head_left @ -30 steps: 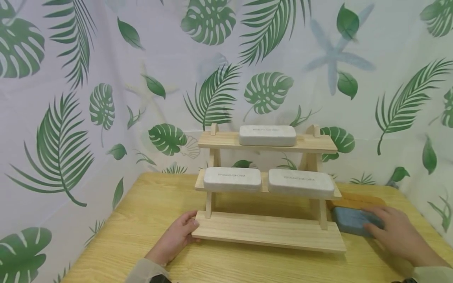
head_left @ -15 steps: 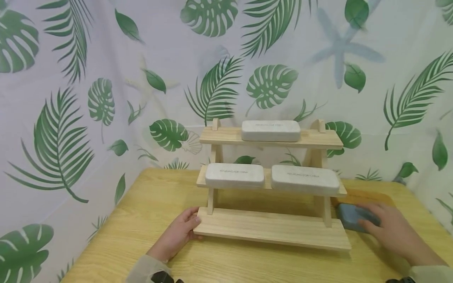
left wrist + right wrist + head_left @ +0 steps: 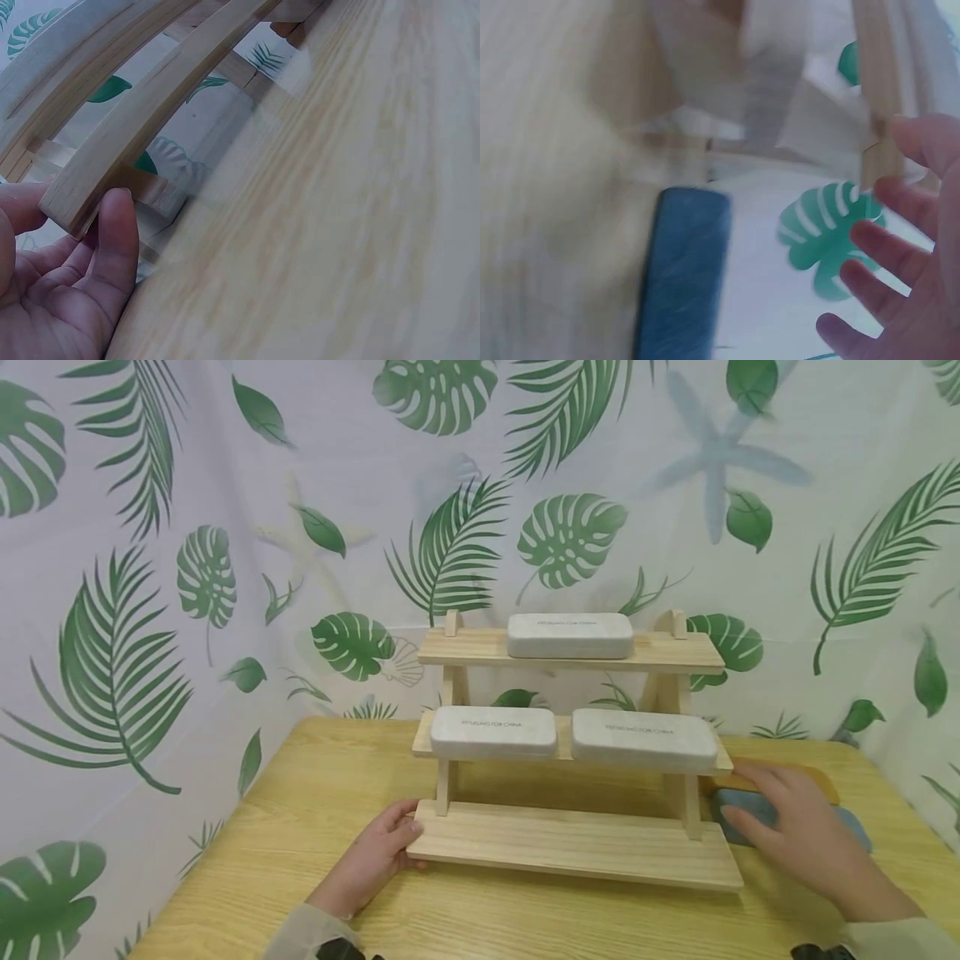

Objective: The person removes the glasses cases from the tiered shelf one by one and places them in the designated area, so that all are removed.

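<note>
A three-tier wooden display stand (image 3: 577,847) stands on the table. My left hand (image 3: 378,857) pinches the left end of its bottom shelf; the left wrist view shows the thumb and fingers (image 3: 116,240) around the board's corner. One white oblong case (image 3: 570,637) lies on the top shelf. Two more, a left white case (image 3: 493,732) and a right white case (image 3: 643,742), lie on the middle shelf. My right hand (image 3: 802,839) is at the middle shelf's right end, fingers spread and holding nothing. Below it lies a blue case (image 3: 682,277), partly hidden by the hand in the head view.
An orange case (image 3: 823,779) lies behind the blue one, to the right of the stand, partly covered by my right hand. The wooden table (image 3: 262,860) runs back to a leaf-print cloth (image 3: 330,485) that hangs behind and on both sides.
My right hand has come off the blue case and moved left to the end of the middle shelf. The left hand keeps its grip on the bottom shelf. The view has shifted slightly.
</note>
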### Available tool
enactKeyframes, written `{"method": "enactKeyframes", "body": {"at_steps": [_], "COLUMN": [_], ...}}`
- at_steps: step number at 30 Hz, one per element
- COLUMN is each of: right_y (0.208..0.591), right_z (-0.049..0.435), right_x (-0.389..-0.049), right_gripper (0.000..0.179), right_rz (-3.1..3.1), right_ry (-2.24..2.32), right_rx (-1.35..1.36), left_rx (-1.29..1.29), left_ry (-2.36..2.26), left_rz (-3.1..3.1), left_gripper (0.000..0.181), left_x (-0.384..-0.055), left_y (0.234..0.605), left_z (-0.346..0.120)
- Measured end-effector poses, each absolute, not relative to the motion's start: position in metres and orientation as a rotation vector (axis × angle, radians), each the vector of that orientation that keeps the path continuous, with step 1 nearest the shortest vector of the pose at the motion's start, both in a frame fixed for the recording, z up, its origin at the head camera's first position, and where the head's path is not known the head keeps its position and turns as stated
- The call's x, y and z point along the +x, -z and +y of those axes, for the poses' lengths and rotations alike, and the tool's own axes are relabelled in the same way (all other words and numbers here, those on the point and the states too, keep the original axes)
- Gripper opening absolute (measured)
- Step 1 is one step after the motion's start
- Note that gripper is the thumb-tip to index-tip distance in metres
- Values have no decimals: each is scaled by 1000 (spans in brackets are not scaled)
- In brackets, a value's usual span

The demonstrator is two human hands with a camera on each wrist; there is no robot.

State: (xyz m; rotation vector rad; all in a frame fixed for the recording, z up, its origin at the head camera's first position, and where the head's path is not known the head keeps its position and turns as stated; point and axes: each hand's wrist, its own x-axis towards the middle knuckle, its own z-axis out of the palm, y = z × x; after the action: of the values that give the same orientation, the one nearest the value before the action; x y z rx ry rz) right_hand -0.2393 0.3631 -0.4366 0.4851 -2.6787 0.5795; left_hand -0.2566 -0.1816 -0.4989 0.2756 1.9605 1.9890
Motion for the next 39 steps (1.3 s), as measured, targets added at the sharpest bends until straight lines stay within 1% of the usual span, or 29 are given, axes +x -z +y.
{"method": "enactKeyframes", "body": {"at_steps": [3, 10, 19, 28, 34, 39], "right_y": [428, 411, 382, 369, 362, 358], "right_z": [356, 345, 319, 297, 287, 282], "right_x": [-239, -234, -232, -250, -262, -266], "right_gripper": [61, 70, 77, 79, 80, 78], "right_rz": [-2669, -2688, -2520, -2404, -2506, -2615], "right_ry": [-581, -621, -568, -442, -411, -432], "right_rx": [482, 379, 490, 644, 632, 629], "left_rx": [277, 281, 286, 291, 289, 305], "left_ry": [-1996, -1999, -1992, -1995, -2002, -1999], "left_rz": [1954, 1942, 1953, 1939, 1939, 1940], "left_gripper": [61, 61, 61, 63, 62, 60], "left_x": [-257, -258, -258, -255, -255, -254], "left_y": [498, 499, 500, 496, 495, 494], "left_z": [-182, -182, -182, -181, -181, -180]}}
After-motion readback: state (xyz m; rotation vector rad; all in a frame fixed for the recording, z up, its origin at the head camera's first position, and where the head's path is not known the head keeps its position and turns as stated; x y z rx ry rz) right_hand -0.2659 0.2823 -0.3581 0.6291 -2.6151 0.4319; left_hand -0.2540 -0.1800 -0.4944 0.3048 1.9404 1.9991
